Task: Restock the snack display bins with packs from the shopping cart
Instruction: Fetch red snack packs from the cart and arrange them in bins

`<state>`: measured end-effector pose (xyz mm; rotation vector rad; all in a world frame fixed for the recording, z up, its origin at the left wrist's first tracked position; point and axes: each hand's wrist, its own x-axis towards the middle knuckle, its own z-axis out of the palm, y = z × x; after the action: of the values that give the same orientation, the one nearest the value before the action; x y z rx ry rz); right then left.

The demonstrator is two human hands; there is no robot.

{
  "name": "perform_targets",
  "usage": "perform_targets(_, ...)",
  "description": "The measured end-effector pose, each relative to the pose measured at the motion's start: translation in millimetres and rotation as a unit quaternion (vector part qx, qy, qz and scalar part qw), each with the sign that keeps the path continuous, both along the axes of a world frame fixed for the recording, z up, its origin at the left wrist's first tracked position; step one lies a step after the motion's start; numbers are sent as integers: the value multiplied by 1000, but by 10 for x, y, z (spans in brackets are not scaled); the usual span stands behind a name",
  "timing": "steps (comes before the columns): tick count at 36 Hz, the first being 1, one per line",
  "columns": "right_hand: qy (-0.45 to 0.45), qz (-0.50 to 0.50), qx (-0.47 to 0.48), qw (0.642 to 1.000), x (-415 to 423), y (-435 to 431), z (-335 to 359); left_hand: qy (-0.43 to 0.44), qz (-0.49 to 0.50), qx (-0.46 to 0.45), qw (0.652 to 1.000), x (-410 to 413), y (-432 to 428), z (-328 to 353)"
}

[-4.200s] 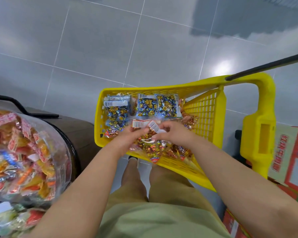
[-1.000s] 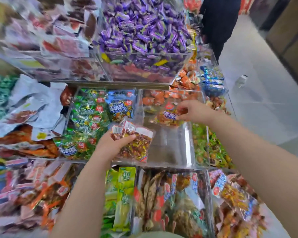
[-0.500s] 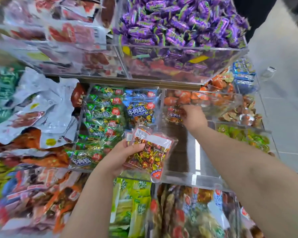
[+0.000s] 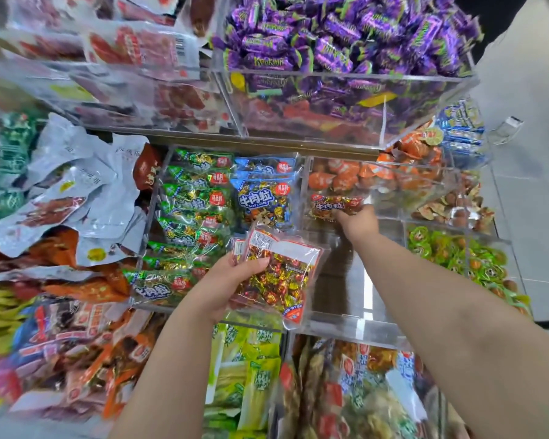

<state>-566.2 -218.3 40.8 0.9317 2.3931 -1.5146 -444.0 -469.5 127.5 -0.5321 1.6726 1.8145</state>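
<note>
Head view: the right hand [image 4: 358, 223] has gone deeper into the clear bin [image 4: 346, 326] over the last second. The red pack [image 4: 332, 205] now lies at the back, just below the orange sweets [image 4: 346, 177]. Its fingers are hidden behind the knuckles at the pack's near edge, so I cannot tell whether they are gripping or letting go. The left hand [image 4: 225, 283] has held its place over the bin's front left corner, its fingers [image 4: 254, 264] clamped on a candy pack [image 4: 282, 274] with the label side up. Judgement: the first pack is as good as stocked and the held pack goes in next. The bin floor is mostly bare, so more packs are needed.
</note>
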Motion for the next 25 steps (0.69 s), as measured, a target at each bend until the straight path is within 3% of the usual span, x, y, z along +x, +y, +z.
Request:
perform_targets(5, -34, -50, -42, 997, -2, 5, 57, -5, 1, -22, 1000, 3, -1, 12)
perform_targets(10, 11, -70, -67, 995, 308, -9, 330, -13, 19, -25, 999, -3, 55, 88)
perform_targets(13, 37, -6, -208, 977, 584, -44, 643, 1, 26, -37, 999, -31, 173, 176)
perform_targets(16, 35, 80, -347, 934, 838, -76, 965, 21, 38, -54, 998, -61, 329, 287)
perform_targets(20, 29, 178, -288, 940, 1049, -53, 1120, 71, 50, -81, 993, -57, 508, 400)
perform_targets(25, 25, 123, -301, 945, 1122, 57, 1161, 79, 52, -145, 985, -11, 623, 452)
